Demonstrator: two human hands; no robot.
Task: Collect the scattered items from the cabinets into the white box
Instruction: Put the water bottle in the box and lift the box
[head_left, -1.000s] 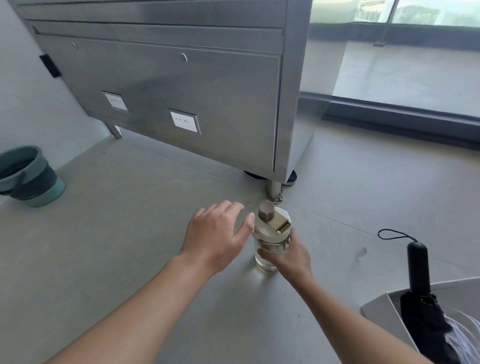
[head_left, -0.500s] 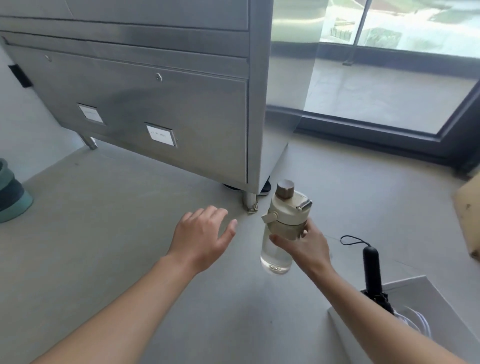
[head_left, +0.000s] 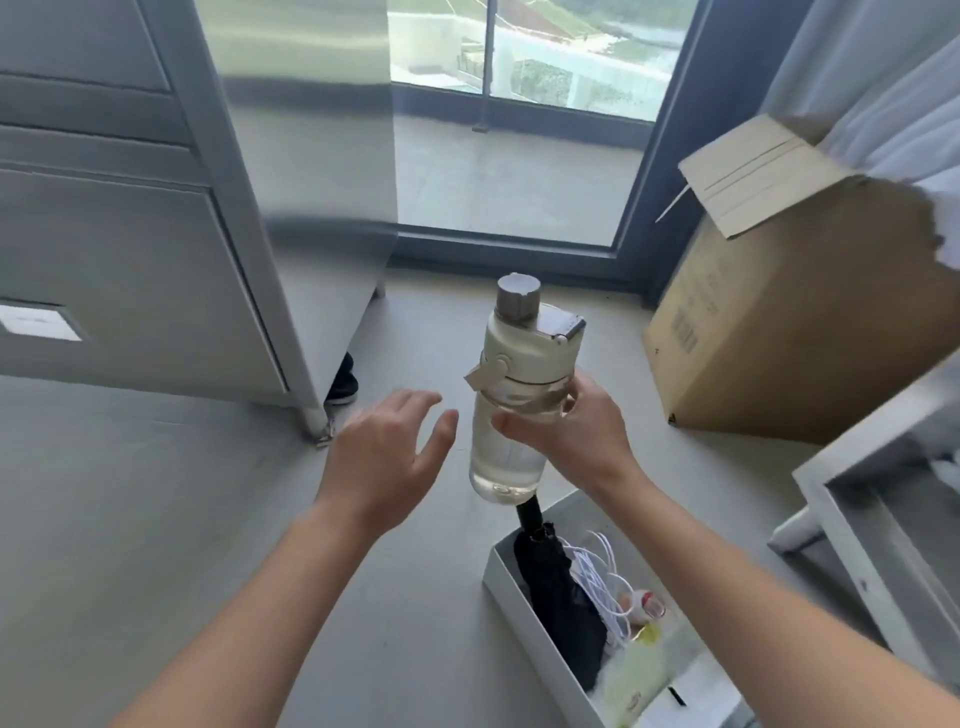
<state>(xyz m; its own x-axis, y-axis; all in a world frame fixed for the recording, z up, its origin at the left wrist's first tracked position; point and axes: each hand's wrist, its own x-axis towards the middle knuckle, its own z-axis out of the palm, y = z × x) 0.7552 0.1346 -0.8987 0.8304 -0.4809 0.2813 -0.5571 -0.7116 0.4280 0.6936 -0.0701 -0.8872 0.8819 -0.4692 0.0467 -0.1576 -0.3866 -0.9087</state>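
Since your head has swung right in the last half second, the steel cabinet (head_left: 130, 260) now stands well off to the left beyond the white box (head_left: 506, 578), and a cardboard box (head_left: 805, 332) has come into view beyond it on the right. More of the white box's inside shows than before, with a black umbrella (head_left: 558, 597) lying in it. The water bottle (head_left: 511, 395) has moved from near the cabinet leg to hang upright just above the white box's far end. Your right hand (head_left: 571, 431) keeps its grip clamped round the bottle's middle. Your left hand (head_left: 384, 457), beyond the white box to the left, has its grip apart and holds nothing. A white cable (head_left: 597, 577) lies beside the umbrella.
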